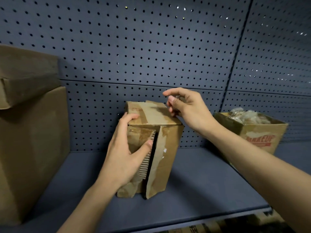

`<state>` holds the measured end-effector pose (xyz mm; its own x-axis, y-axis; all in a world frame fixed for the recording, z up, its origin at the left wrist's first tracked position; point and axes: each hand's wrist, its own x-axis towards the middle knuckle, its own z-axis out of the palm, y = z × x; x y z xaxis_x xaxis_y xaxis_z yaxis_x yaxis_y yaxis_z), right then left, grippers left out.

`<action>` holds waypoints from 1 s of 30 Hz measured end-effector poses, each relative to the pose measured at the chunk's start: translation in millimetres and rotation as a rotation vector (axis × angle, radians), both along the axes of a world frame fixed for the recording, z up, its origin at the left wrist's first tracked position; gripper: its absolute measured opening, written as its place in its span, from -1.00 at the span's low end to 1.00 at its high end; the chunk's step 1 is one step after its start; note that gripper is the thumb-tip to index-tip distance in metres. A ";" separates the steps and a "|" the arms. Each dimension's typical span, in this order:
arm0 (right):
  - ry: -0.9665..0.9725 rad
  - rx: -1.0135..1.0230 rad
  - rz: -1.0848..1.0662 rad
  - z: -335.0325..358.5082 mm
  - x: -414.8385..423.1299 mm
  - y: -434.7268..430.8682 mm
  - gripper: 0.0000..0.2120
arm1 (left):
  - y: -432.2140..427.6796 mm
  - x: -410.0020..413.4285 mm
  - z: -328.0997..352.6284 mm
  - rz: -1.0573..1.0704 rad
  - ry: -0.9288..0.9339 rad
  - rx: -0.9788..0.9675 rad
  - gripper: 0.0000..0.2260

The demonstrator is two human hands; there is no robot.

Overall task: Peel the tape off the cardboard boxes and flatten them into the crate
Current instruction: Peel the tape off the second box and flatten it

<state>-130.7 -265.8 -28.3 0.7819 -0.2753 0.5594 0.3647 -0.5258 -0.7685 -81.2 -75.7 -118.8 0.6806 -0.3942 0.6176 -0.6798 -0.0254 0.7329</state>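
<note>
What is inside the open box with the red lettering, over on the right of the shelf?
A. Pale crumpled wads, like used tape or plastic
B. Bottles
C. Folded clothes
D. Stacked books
A: pale, crumpled, see-through wads heap above the rim of the open box, which stands on the shelf to the right of the small box that the left hand grips.

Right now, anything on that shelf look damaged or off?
Yes: the small box gripped by the left hand is split down its front: a dark gap, a bare corrugated edge beside it, paper facing torn in patches. The right hand is at its top; whether it pinches anything is unclear.
</note>
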 end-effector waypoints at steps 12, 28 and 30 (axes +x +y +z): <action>0.029 0.050 -0.143 3.9 -14.3 -48.7 -0.78 | -23.3 -2.0 -3.8 0.026 0.014 -0.039 -0.50; 0.381 -0.434 -0.874 -45.2 -69.9 -208.8 -0.67 | -58.0 -15.3 0.4 0.035 0.009 0.010 -0.50; 0.418 -0.480 -0.871 -48.1 -67.6 -207.9 -0.64 | -58.6 -16.2 0.9 0.042 0.014 0.017 -0.49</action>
